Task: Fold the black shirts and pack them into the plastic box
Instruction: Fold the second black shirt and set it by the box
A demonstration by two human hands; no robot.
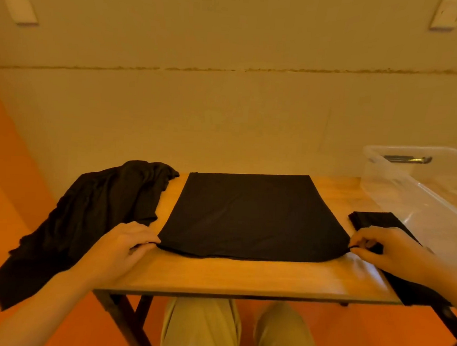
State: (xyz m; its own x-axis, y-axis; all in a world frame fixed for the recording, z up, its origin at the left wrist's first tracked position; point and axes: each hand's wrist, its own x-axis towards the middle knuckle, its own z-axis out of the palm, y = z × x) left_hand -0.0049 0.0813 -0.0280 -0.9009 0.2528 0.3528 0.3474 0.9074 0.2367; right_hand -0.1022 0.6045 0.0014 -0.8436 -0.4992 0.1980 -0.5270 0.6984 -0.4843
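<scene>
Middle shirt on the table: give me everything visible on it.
The middle shirt is black, thin-looking fabric, lying flat on the wooden table as a smooth rectangle with faint creases; no sleeves or collar show. The left hand pinches its near left corner and the right hand its near right corner, both slightly lifted. A crumpled shirt lies to its left, a folded one to its right.

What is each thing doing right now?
Flat shirt: spread out, near corners pinched.
Left hand: pinching a corner.
Right hand: pinching a corner.
Crumpled shirts: unfolded, hanging off the table.
Folded shirt: folded, beside the box.
Plastic box: open.
</scene>
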